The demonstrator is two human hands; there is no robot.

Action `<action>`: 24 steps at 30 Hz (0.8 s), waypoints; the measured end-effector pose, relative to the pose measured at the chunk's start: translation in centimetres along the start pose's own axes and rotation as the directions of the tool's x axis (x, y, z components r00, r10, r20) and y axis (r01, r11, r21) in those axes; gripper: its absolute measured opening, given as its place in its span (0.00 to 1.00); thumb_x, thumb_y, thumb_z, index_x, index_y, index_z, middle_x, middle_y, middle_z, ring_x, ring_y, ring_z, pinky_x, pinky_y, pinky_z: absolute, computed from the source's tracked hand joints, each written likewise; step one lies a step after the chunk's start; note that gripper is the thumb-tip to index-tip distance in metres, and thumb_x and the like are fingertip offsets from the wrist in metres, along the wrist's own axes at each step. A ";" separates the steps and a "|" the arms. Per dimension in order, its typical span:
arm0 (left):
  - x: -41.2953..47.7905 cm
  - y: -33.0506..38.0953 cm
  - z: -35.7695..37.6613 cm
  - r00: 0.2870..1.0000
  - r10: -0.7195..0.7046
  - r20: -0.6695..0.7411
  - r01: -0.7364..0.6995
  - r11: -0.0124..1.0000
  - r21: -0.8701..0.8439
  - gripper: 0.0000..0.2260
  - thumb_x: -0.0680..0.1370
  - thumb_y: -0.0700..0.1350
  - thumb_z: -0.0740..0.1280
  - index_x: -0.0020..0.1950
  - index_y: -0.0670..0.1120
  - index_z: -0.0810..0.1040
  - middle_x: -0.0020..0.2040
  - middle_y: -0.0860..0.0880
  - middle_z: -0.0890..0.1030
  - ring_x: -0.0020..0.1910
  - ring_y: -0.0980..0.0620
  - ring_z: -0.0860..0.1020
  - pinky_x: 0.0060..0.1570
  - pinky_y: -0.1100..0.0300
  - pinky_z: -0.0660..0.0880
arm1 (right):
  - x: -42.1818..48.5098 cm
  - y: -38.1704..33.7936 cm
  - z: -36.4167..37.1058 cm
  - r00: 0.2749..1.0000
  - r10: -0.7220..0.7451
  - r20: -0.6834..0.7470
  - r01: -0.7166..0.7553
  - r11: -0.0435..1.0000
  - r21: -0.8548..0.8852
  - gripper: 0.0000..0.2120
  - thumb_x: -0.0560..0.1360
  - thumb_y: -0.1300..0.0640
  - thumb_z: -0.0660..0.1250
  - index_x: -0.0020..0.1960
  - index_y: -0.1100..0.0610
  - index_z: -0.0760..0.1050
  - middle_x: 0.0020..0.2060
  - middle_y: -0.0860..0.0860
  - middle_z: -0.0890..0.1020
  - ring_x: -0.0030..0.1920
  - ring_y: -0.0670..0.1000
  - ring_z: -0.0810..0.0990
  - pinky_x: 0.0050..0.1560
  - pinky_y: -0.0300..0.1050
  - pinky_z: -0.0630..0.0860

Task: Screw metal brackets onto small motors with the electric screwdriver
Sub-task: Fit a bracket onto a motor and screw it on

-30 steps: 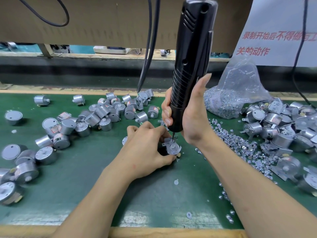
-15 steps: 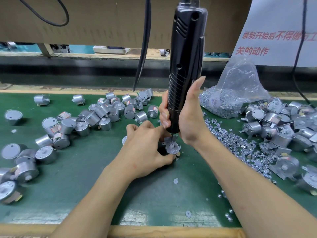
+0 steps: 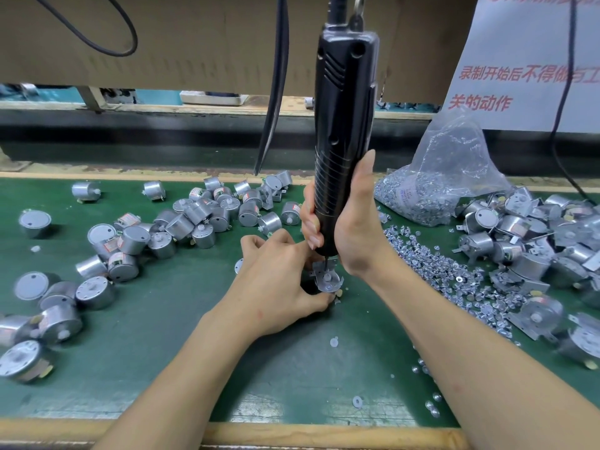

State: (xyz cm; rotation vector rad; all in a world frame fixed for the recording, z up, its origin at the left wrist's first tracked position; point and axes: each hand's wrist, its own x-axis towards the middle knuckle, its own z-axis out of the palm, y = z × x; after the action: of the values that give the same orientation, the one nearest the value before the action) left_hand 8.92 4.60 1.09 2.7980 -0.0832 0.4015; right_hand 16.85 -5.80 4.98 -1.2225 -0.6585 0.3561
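Note:
My right hand (image 3: 350,228) grips the black electric screwdriver (image 3: 344,125) upright, its bit pressed down onto a metal bracket (image 3: 328,277). The bracket lies on top of a small motor, most of which is hidden under my left hand (image 3: 279,280). My left hand grips that motor and bracket against the green mat (image 3: 162,352), fingers curled round it. Loose silver screws (image 3: 431,264) lie scattered just right of my right wrist.
A heap of bare round motors (image 3: 201,219) lies at the left and back. Motors with brackets (image 3: 532,241) pile up at the right. A clear bag of screws (image 3: 444,183) stands behind them. Cables hang from above. The table's wooden edge (image 3: 292,433) runs along the front.
The screwdriver has swung from tilted to nearly upright, and its top has moved left. Both hands stay at the same motor.

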 end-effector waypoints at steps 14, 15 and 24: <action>-0.2 0.0 -0.1 1.000 0.000 -0.007 0.000 1.000 -0.021 0.18 0.66 0.65 0.68 0.48 0.55 0.74 0.40 0.59 0.72 0.47 0.56 0.69 0.53 0.53 0.62 | 0.1 0.5 -0.2 0.998 -0.026 -0.057 0.024 0.999 -0.029 0.40 0.69 0.18 0.47 0.31 0.54 0.71 0.25 0.52 0.72 0.23 0.54 0.68 0.29 0.44 0.68; -0.2 0.0 -0.1 1.000 0.001 -0.006 -0.001 1.000 -0.022 0.18 0.66 0.65 0.69 0.47 0.55 0.73 0.39 0.60 0.71 0.47 0.56 0.69 0.53 0.53 0.62 | 0.1 0.6 -0.5 0.999 -0.023 -0.034 0.023 1.000 0.002 0.40 0.70 0.20 0.43 0.31 0.54 0.72 0.25 0.52 0.72 0.23 0.53 0.68 0.28 0.44 0.68; -0.2 -0.1 -0.1 0.997 -0.024 0.072 0.031 0.995 -0.095 0.17 0.64 0.67 0.67 0.48 0.61 0.73 0.41 0.62 0.75 0.50 0.59 0.69 0.56 0.52 0.62 | 0.3 -2.0 -3.7 0.988 -0.060 0.142 0.032 0.981 0.189 0.44 0.72 0.26 0.32 0.34 0.58 0.73 0.24 0.51 0.72 0.22 0.50 0.68 0.28 0.42 0.64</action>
State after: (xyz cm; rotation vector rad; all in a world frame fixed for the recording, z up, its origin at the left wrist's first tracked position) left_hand 8.74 4.75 1.15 2.7148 -0.0771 0.2844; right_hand 19.27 -9.01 6.25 -1.0070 -0.7623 0.4621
